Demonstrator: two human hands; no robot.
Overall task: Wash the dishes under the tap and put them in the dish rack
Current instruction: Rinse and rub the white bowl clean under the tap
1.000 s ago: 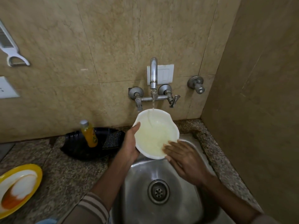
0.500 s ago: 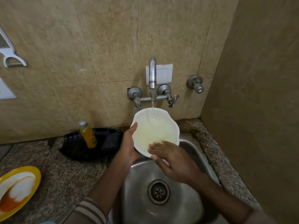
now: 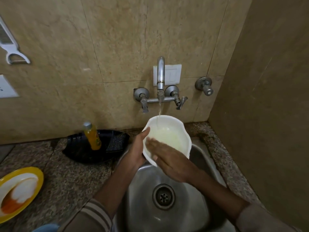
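Note:
A white bowl (image 3: pixel 170 133) is held tilted over the steel sink (image 3: pixel 197 206), under the running tap (image 3: pixel 160 72). A thin stream of water falls into its far side. My left hand (image 3: pixel 137 151) grips the bowl's left rim, thumb over the edge. My right hand (image 3: pixel 167 158) lies flat with straight fingers across the bowl's near inner side, reaching toward its left. A yellow plate (image 3: pixel 36 174) with white and orange food residue sits on the counter at the far left.
A black tray (image 3: pixel 80 148) behind the sink's left holds an orange soap bottle (image 3: pixel 92 136) and a dark scrub pad (image 3: pixel 117 141). The speckled granite counter (image 3: pixel 66 180) surrounds the sink. A wall stands close on the right. A peeler (image 3: pixel 11 47) hangs on the left wall.
My right hand has slid leftward across the inside of the bowl, from its right near edge to its left side. The bowl has stayed under the stream in my left hand.

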